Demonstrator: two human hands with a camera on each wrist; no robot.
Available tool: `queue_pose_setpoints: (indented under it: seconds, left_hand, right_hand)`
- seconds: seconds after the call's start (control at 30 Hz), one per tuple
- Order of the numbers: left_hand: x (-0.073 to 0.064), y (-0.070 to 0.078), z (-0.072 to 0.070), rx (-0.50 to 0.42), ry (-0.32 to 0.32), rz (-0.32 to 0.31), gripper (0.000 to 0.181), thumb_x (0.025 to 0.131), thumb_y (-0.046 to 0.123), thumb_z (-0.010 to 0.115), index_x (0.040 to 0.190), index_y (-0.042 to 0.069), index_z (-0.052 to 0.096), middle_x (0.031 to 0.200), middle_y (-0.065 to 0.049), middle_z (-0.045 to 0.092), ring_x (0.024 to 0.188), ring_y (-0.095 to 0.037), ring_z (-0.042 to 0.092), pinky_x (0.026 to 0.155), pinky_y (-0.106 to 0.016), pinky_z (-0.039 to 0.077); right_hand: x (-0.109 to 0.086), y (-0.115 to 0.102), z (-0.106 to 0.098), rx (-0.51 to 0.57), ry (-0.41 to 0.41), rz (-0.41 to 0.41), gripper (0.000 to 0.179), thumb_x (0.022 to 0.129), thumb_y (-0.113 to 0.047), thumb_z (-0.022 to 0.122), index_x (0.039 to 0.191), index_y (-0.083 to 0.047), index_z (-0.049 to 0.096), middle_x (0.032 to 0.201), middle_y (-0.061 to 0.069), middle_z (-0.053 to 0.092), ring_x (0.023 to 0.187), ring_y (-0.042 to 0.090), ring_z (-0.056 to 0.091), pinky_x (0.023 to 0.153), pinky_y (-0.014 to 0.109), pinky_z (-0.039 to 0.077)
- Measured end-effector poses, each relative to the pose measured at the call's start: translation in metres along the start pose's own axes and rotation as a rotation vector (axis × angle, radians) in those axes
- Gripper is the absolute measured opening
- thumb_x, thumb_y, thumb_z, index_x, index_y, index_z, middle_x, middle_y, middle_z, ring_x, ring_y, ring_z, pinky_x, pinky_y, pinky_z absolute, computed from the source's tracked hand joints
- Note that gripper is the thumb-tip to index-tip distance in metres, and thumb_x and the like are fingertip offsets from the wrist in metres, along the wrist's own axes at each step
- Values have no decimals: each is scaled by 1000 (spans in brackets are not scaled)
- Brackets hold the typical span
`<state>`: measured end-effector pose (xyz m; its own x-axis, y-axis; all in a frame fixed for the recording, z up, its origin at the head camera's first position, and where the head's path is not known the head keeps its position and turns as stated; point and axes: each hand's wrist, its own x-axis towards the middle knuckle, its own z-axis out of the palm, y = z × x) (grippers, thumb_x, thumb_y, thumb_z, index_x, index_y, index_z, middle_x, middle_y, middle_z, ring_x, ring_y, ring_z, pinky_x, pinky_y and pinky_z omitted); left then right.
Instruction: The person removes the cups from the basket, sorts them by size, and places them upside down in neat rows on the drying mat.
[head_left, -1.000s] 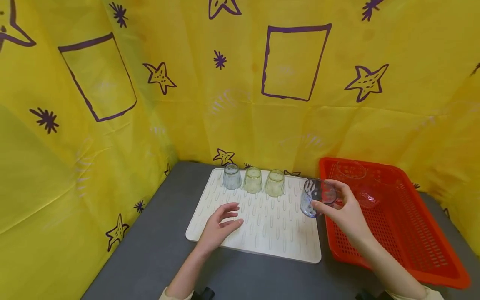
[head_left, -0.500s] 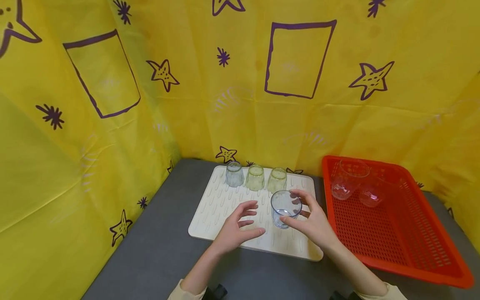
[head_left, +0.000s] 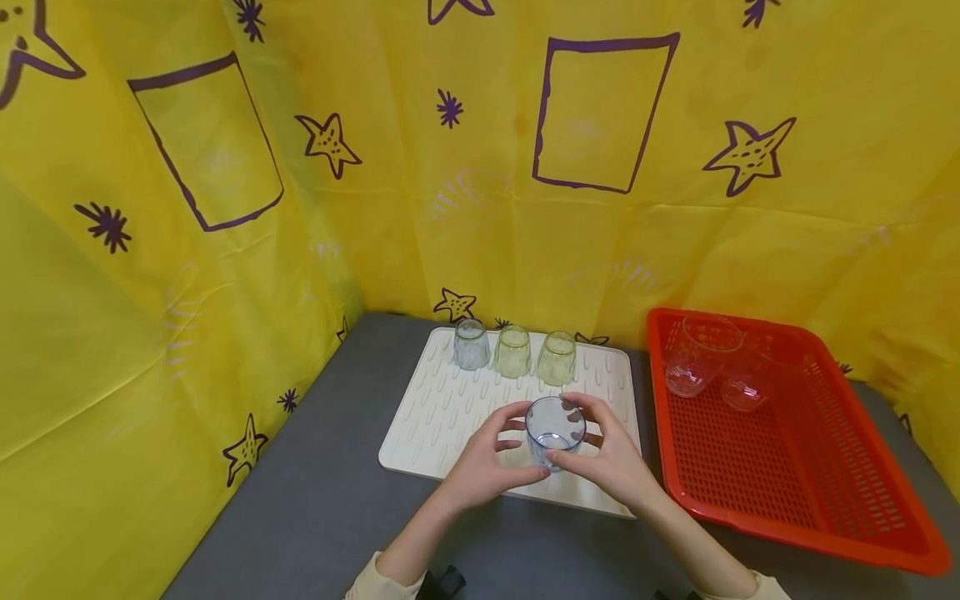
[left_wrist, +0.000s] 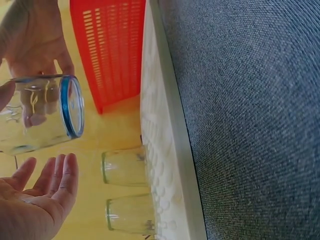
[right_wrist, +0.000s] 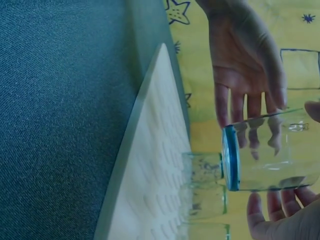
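A clear bluish drinking glass (head_left: 553,427) is held above the front of the white drying mat (head_left: 420,433), its mouth up and its thick blue base down. The right hand (head_left: 611,458) grips it from the right, thumb on the near side. Close on the left side is the left hand (head_left: 487,467), fingers spread and gently bent; in the left wrist view a gap shows between its fingertips and the glass (left_wrist: 40,117). Along the mat's back edge stand a bluish glass (head_left: 471,346) and two greenish glasses (head_left: 513,353), narrower ends up.
To the right of the mat lies a red plastic basket (head_left: 780,533) with perforated sides, holding clear glasses (head_left: 693,367) near its back. Yellow printed cloth (head_left: 420,217) hangs behind and at the left. The tabletop (head_left: 300,500) is dark grey.
From beside the basket, the right hand has carried the glass left and toward the body, over the mat. The left hand has moved right, up close to the glass.
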<state>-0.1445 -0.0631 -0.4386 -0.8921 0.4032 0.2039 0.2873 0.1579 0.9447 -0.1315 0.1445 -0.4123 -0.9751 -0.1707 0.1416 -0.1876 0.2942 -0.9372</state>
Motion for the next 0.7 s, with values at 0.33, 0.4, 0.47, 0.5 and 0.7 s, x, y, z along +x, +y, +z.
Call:
queue_pose_setpoints:
  seconds: [0.33,0.4,0.47,0.5,0.7]
  left_hand:
    - [-1,-2,4,26,-4,4,74,78,21,82,142,18,44,133,-2,54,122,-21,51,96,-39,47]
    - [-1,-3,3,25,-8,-5,73,79,21,82,141,19,45,133,-6,55,120,-19,52,95,-37,47]
    - [-2,-3,3,22,-11,-9,72,79,21,82,141,19,45,132,-9,56,119,-18,53,95,-36,47]
    - [-2,-3,3,19,-12,-9,72,79,21,82,141,19,46,131,-9,57,119,-18,53,95,-35,47]
    - [-3,-3,3,14,3,1,72,78,22,83,140,20,47,127,-5,59,116,-18,55,93,-32,49]
  right_hand:
    - [-4,3,8,15,-44,-31,73,73,-20,85,136,-17,49,129,6,52,119,28,46,99,54,41]
    - [-4,3,9,19,-49,-33,73,73,-19,85,136,-17,49,129,6,52,119,27,47,99,53,41]
    - [-5,3,10,21,-53,-31,73,74,-19,85,137,-17,49,130,8,52,119,26,47,99,53,41]
    - [-5,3,10,23,-55,-29,72,74,-19,85,137,-17,49,130,9,52,119,26,47,99,53,40]
    - [-5,4,8,32,-75,-41,72,77,-21,82,139,-17,47,132,9,51,122,30,45,100,53,40]
